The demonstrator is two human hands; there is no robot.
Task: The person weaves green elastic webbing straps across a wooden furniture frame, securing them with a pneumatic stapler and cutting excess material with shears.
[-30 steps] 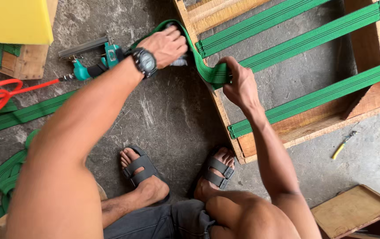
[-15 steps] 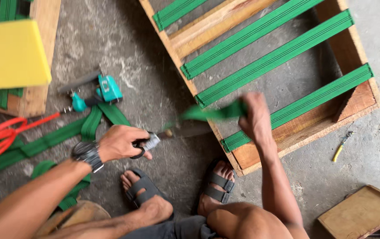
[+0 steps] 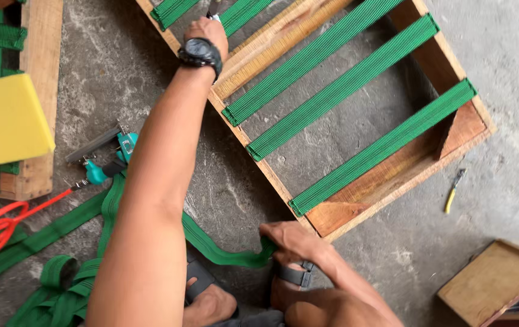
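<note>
The right hand pinches the free end of the green webbing strap, which trails leftward from that grip across the floor. The left hand, clenched on a small, partly hidden tool, rests on the wooden frame. Risk: slack webbing slipping from the pinch. The small wooden box, right of the grip, shows no contents.

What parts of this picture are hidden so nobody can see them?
- Head view: whatever the left hand grips is cut off by the top edge.
- Green strap: its end is hidden under the right hand.
- Small yellow-handled tool: too small to identify.
- Wooden box: cut by the right edge.
</note>
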